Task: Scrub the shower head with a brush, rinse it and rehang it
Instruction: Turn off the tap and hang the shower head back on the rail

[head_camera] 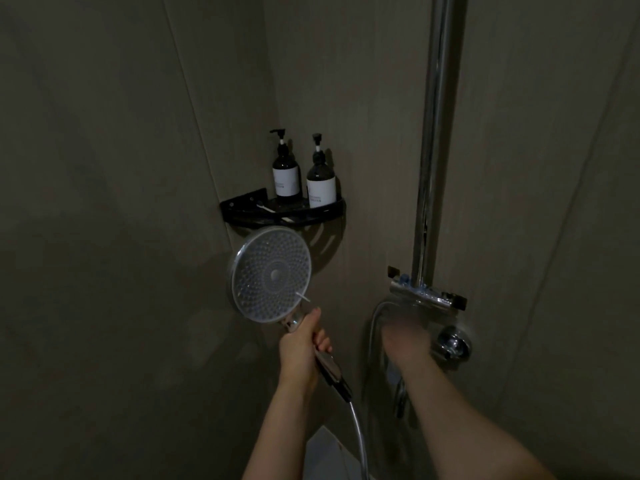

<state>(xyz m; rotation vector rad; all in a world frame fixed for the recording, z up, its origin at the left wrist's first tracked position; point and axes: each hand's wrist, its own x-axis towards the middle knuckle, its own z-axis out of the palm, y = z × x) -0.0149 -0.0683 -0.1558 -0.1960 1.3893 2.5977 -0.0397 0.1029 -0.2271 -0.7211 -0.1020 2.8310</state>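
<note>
Shower head (271, 274): held up in front of the corner, round face w/ nozzles turned toward cam, just below the corner shelf (284, 213).
Left hand (300, 344): fingers + thumb wrapped round the shower head's handle, thumb pointing up toward the face. Clamped on it.
Hose (358, 431): ran from bottom of handle down past the left forearm, out of frame at the bottom.
Right hand (403, 336): was up at the mixer valve (424, 295), motion-blurred; couldn't tell whether fingers were apart or curled, or whether it touched anything.
Mixer valve: chrome bar on the wall at base of the riser pipe (437, 133), dark knobs at both ends. Round chrome fitting (453, 345) just below-right of it.
Riser pipe: chrome, vertical, ran up out of frame.
Corner shelf: black, wall-mounted in the corner. Two dark pump bottles (321, 183) w/ white labels stood upright on it, side by side. Thin white object (265, 207) lay on the shelf's left part, too small/dim to ID.
Brush: not identifiable in either hand.
Walls (121, 168): grey tile/panel, lighting very dim.
</note>
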